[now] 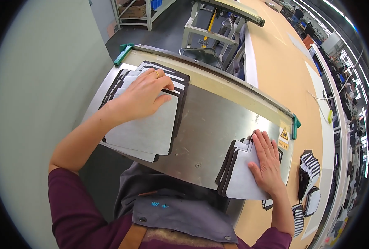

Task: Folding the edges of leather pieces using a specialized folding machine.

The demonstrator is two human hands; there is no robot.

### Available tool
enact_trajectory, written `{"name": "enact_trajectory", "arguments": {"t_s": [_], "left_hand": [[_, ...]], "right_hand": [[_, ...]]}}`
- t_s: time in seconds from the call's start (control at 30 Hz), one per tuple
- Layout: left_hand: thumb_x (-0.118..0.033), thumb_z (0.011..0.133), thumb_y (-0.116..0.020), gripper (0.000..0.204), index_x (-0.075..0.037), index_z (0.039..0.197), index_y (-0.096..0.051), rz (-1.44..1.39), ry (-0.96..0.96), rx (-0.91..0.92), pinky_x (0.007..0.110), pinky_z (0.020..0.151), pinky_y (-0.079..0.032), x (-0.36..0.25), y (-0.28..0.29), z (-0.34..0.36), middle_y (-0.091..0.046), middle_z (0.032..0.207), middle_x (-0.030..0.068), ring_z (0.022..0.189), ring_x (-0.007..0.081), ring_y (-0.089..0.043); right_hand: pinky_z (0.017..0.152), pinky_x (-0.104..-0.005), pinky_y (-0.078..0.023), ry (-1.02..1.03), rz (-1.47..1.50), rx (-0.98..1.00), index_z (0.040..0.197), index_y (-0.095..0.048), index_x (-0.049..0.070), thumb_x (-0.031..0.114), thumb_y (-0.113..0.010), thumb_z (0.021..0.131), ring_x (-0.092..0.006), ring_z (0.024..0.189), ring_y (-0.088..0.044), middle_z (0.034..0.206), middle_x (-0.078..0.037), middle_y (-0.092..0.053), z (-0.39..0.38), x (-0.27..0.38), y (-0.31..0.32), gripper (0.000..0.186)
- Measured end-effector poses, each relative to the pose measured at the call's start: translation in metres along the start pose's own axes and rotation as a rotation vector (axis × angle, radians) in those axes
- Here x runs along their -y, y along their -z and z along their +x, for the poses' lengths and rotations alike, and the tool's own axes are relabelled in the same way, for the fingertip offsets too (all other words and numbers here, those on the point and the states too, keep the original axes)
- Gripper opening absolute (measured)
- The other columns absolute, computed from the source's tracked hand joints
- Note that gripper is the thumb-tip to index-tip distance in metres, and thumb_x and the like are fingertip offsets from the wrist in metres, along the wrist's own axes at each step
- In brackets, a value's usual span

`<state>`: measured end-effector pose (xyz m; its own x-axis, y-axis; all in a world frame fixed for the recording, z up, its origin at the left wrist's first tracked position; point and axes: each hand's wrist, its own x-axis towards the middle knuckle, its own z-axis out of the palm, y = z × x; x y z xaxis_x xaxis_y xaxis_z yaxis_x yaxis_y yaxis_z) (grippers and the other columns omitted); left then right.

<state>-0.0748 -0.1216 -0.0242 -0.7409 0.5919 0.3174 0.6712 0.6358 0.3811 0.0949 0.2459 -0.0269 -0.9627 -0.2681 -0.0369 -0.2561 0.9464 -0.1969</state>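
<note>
A steel plate point(207, 122) carries two stacks of light grey pieces with black edges. On the larger stack point(139, 137) at the left rests my left hand point(149, 93), with bent fingers near the upper black-edged strips and the thumb apart from them; a ring is on one finger. My right hand point(265, 162) lies open on the smaller stack point(240, 178) at the right, fingers stretched out toward the back and thumb on the top piece.
Green brackets point(296, 126) sit at the plate's back corners. Right is a long tan table point(284, 66) with piles of black-edged pieces point(311, 170) and a white cable. Behind stand a metal-framed machine point(209, 33) and a shelf point(149, 16); left, a pale wall point(43, 70). People work far right.
</note>
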Motion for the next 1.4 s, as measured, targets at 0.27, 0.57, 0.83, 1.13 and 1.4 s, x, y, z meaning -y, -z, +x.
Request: {"name": "enact_trajectory", "arguments": {"t_s": [0.27, 0.57, 0.83, 1.13, 1.4], "left_hand": [[-0.010, 0.086, -0.067, 0.013, -0.003, 0.094, -0.059, -0.062, 0.006, 0.183, 0.039, 0.090, -0.043, 0.002, 0.009, 0.012, -0.057, 0.096, 0.0106, 0.101, 0.0281, -0.053], [-0.006, 0.088, -0.064, 0.010, -0.002, 0.093, -0.056, -0.385, -0.154, 0.089, 0.038, 0.080, -0.047, -0.047, 0.015, 0.055, -0.059, 0.083, 0.0107, 0.080, 0.0277, -0.060], [-0.019, 0.088, -0.070, 0.033, -0.002, 0.113, -0.058, -0.049, -0.270, 0.071, 0.041, 0.102, -0.042, -0.064, -0.045, 0.117, -0.059, 0.122, 0.0154, 0.120, 0.0314, -0.054], [-0.055, 0.090, -0.059, 0.076, 0.002, 0.138, -0.047, 0.164, -0.303, 0.195, 0.049, 0.114, -0.026, -0.059, -0.071, 0.075, -0.039, 0.149, 0.0232, 0.138, 0.0387, -0.036], [-0.060, 0.087, -0.062, 0.082, 0.007, 0.132, -0.048, 0.169, -0.377, 0.108, 0.051, 0.119, -0.018, -0.053, -0.071, 0.074, -0.038, 0.149, 0.0264, 0.143, 0.0384, -0.031]], "right_hand": [[0.113, -0.0483, -0.032, 0.063, 0.135, -0.273, 0.134, -0.054, 0.005, 0.016, -0.071, 0.086, -0.0397, 0.144, -0.030, 0.149, -0.015, -0.042, 0.034, 0.008, 0.015, 0.052], [0.094, -0.0329, -0.048, 0.184, 0.958, -0.123, 0.138, -0.049, 0.006, 0.016, -0.070, 0.091, -0.0187, 0.118, -0.057, 0.134, -0.008, -0.058, 0.092, 0.047, 0.025, 0.053], [0.066, -0.0287, -0.051, -0.247, 0.879, -0.271, 0.146, -0.035, 0.007, 0.014, -0.070, 0.088, -0.0147, 0.074, -0.063, 0.092, -0.007, -0.070, 0.118, -0.018, 0.005, 0.068], [0.109, -0.0445, -0.037, 0.024, 0.012, -0.434, 0.140, -0.048, 0.003, 0.025, -0.068, 0.090, -0.0360, 0.130, -0.045, 0.144, -0.019, -0.046, 0.109, -0.021, -0.007, 0.058], [0.115, -0.0459, -0.031, 0.056, -0.059, -0.227, 0.143, -0.045, 0.001, 0.035, -0.056, 0.098, -0.0347, 0.141, -0.037, 0.152, -0.018, -0.040, 0.106, -0.013, -0.008, 0.058]]}}
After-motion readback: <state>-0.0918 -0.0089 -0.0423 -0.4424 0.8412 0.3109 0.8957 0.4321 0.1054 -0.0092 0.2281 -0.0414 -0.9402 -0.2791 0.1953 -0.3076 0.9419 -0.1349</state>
